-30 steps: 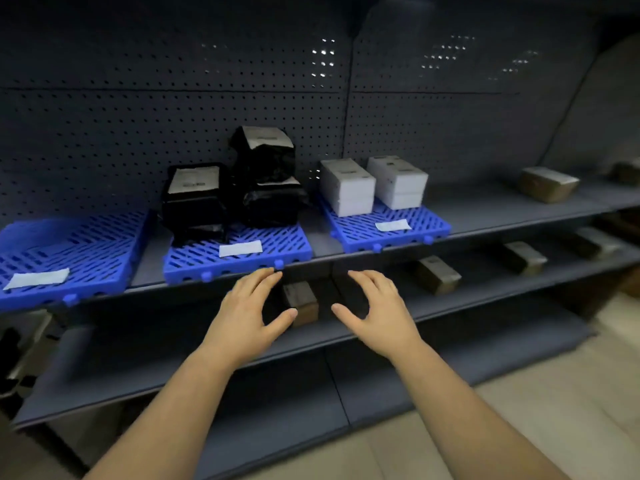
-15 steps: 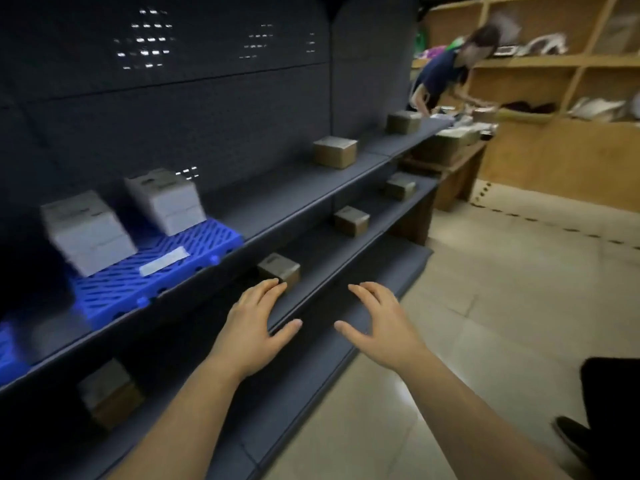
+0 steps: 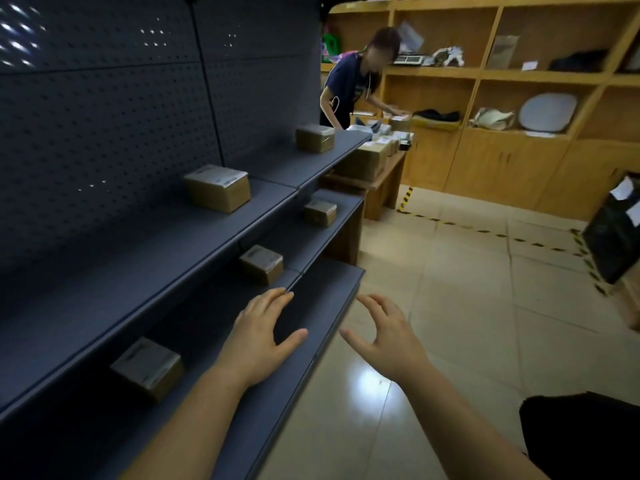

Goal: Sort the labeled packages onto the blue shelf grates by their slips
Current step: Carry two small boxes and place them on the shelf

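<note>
My left hand [image 3: 258, 336] and my right hand [image 3: 386, 337] are held out in front of me, palms down, fingers apart, holding nothing. They hover over the front edge of the dark grey shelving [image 3: 214, 237]. Brown labeled boxes sit on its shelves: one on the upper shelf [image 3: 217, 187], another further along it [image 3: 314, 137], two on the middle shelf [image 3: 261, 264] [image 3: 320, 212], and one nearer me [image 3: 147, 366]. No blue grates are in view.
A person [image 3: 349, 81] bends over a wooden table [image 3: 379, 178] stacked with parcels beyond the shelving's end. Wooden wall shelves [image 3: 519, 77] line the back. A black bag with a slip [image 3: 616, 233] stands at right on the tiled floor, near yellow-black tape.
My view has swung right along the shelving; the blue grates with black and white packages have left the frame. My hands stay open and empty in front of me.
</note>
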`<state>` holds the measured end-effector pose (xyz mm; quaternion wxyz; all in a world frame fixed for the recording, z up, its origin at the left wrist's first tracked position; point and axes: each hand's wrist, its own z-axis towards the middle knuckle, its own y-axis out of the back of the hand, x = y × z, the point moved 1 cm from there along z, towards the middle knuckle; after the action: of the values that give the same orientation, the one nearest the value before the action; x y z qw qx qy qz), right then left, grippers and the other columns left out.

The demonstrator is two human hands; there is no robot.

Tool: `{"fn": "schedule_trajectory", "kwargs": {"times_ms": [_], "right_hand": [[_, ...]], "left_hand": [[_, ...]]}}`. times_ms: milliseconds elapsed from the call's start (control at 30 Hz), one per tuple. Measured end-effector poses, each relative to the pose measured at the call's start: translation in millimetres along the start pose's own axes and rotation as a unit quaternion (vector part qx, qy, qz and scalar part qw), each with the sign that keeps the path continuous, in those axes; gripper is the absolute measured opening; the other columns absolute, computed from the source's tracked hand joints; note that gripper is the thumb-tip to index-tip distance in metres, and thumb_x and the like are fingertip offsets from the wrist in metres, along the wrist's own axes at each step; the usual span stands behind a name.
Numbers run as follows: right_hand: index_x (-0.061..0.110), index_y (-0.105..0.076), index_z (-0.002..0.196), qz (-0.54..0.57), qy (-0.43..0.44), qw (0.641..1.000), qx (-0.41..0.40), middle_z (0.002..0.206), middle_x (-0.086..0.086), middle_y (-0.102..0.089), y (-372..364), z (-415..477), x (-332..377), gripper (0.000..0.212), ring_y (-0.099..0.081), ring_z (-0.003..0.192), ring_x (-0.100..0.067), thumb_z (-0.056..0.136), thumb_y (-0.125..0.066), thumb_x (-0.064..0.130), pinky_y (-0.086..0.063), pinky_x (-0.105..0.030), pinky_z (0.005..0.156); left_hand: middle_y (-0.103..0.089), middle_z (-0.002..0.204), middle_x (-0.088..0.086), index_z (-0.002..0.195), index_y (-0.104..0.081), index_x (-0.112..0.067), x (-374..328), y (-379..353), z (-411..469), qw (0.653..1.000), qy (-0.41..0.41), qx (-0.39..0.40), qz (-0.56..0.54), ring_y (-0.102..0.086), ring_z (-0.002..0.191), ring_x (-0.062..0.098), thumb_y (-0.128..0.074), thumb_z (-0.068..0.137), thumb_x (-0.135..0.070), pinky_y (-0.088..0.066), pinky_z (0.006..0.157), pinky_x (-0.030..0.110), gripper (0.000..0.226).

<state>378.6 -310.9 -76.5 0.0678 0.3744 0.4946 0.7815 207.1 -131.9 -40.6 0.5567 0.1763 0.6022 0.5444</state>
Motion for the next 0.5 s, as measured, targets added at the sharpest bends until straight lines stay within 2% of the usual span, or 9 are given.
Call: {"fn": "schedule_trajectory", "kwargs": {"times_ms": [200,333,433,500], "right_hand": [[0.034,-0.034,0.147,-0.003,-0.052,0.999,0.0,0.145,0.009,-0.037,8.3,124.6,-58.7,0.076,-0.035,0.134,-0.013,0.083,-0.05,0.072,-0.035,-0.033,0.11],[0.033,-0.036,0.147,-0.004,-0.079,0.997,-0.007,0.145,0.007,-0.038,26.5,187.0,-107.1,0.077,-0.035,0.133,-0.014,0.083,-0.05,0.072,-0.035,-0.033,0.109],[0.03,-0.039,0.146,-0.007,-0.083,0.996,-0.011,0.143,0.006,-0.041,32.3,230.8,-150.7,0.081,-0.038,0.132,-0.015,0.079,-0.045,0.075,-0.035,-0.033,0.109],[0.029,-0.039,0.146,-0.004,-0.081,0.997,-0.003,0.143,0.006,-0.041,30.2,262.4,-182.3,0.081,-0.038,0.132,-0.015,0.079,-0.045,0.075,-0.036,-0.033,0.11]], "left_hand": [[-0.026,0.151,-0.014,0.147,-0.032,-0.031,15.7,-39.5,155.3,0.999,-0.026,0.028,-0.034,-0.019,0.139,0.006,-0.053,0.087,-0.059,-0.023,0.115,0.035,0.07],[-0.028,0.151,-0.012,0.146,-0.033,-0.029,3.8,-72.3,249.7,0.997,-0.046,0.044,-0.038,-0.021,0.139,0.007,-0.044,0.081,-0.069,-0.027,0.113,0.039,0.077],[-0.026,0.152,-0.013,0.147,-0.032,-0.03,-5.5,-105.6,308.0,0.997,-0.051,0.056,-0.033,-0.019,0.14,0.007,-0.052,0.087,-0.059,-0.022,0.113,0.037,0.069],[-0.026,0.152,-0.013,0.146,-0.032,-0.031,-6.9,-130.4,344.5,0.997,-0.041,0.063,-0.029,-0.019,0.14,0.007,-0.051,0.086,-0.06,-0.021,0.113,0.037,0.07]]}}
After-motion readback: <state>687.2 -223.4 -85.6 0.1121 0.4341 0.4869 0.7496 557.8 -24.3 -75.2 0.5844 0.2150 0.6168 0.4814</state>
